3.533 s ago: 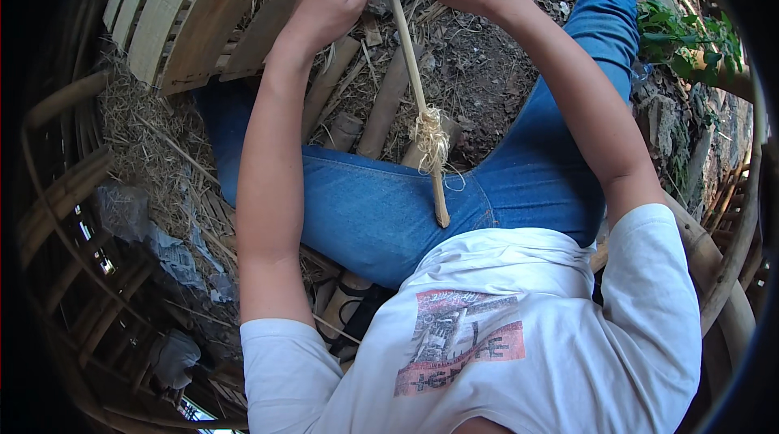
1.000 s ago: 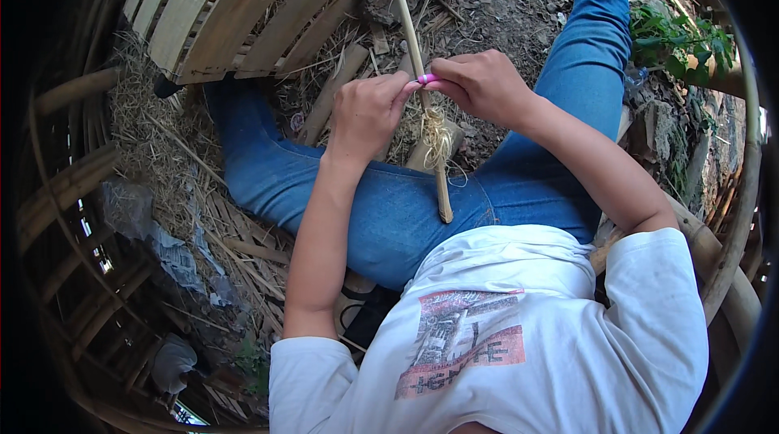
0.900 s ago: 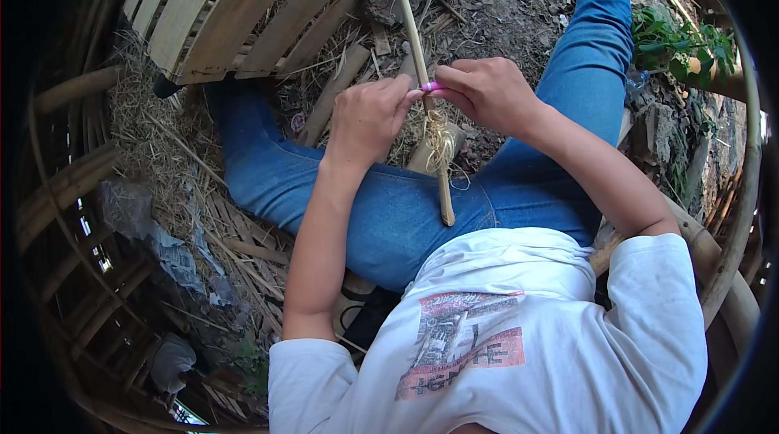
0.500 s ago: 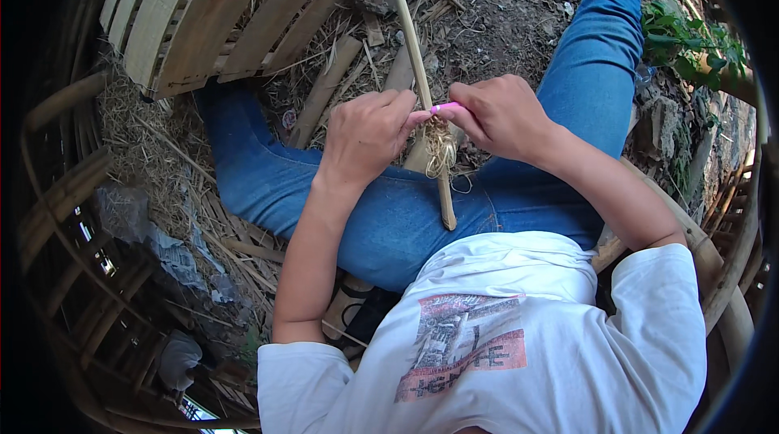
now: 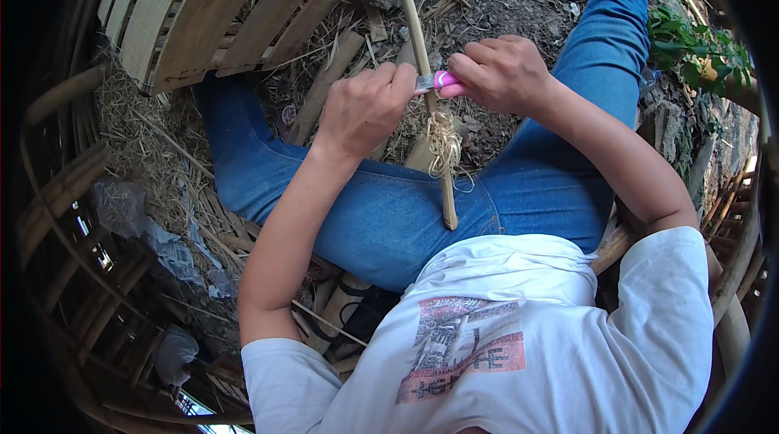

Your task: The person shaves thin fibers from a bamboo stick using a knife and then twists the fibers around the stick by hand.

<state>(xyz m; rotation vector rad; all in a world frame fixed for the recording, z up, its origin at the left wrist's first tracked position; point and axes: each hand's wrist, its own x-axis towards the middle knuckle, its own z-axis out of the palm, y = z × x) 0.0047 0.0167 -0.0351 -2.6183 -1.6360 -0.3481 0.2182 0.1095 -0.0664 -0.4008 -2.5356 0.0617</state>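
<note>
A pale wooden stick [image 5: 406, 8] runs from the far ground down to my lap, its near end resting against my jeans. Across it lies a small knife with a pink handle [image 5: 443, 79] and a short grey blade [image 5: 424, 82]. My right hand [image 5: 505, 75] is closed around the handle, which is partly hidden by the fingers. On the other side of the stick, my left hand [image 5: 357, 109] is closed at the blade's far end; its fingertips are mostly hidden. Just below the knife, a bunch of thin curled shavings [image 5: 443, 144] clings to the stick.
A slatted wooden panel [image 5: 219, 16] stands at the upper left beside my bent leg [image 5: 268, 166]. Cut wood pieces [image 5: 329, 85] and dry straw [image 5: 146, 126] lie on the dirt. Green leaves [image 5: 690, 45] grow at the right. Bamboo poles [image 5: 61, 101] curve along the left side.
Both hands and the knife have moved up the stick, away from my body. The blade and the shavings now show more plainly. The stick has shifted slightly.
</note>
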